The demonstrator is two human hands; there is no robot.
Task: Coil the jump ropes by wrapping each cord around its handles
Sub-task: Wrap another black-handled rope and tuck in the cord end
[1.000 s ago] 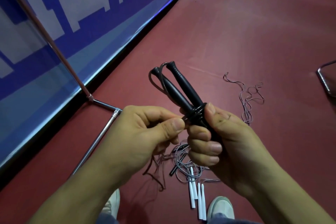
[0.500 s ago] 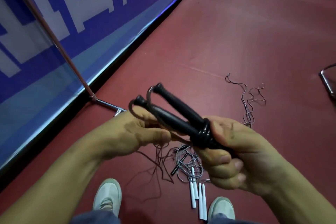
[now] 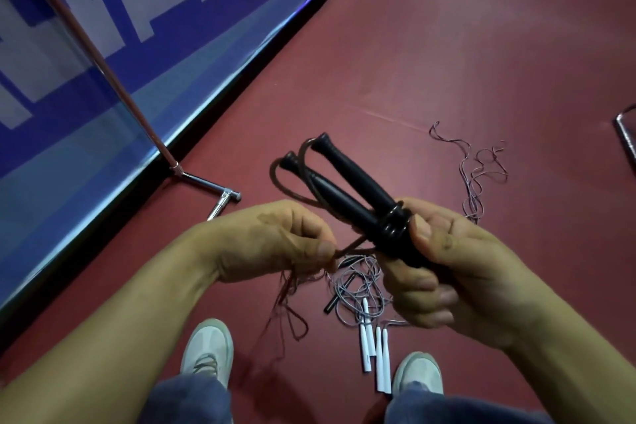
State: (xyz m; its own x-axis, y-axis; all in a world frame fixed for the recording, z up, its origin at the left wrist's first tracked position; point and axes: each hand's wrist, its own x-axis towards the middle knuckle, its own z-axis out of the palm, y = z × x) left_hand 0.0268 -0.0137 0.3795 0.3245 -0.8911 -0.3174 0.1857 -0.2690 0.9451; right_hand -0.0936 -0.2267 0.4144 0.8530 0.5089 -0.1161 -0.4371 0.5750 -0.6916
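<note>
A: Which step?
B: Mid-wrap on the black rope. A few turns of cord (image 3: 395, 222) sit round the paired black handles (image 3: 347, 182).
A: Hands?
B: Right hand (image 3: 447, 272) clamps the handle butts, thumb right beside the turns, tips aimed at 11 o'clock. Left hand (image 3: 272, 241), at 9 o'clock of the coil, pinches the cord between thumb and forefinger. The run to the coil looks taut.
A: Next?
B: My read: carry the left hand round the handles, keep tension, lay the turn beside the last. Slack hangs to the floor (image 3: 481, 45), so plenty left.
A: Others?
B: White handles (image 3: 375, 348) and a grey tangle (image 3: 358, 282) at 6 o'clock, not coiled yet.
</note>
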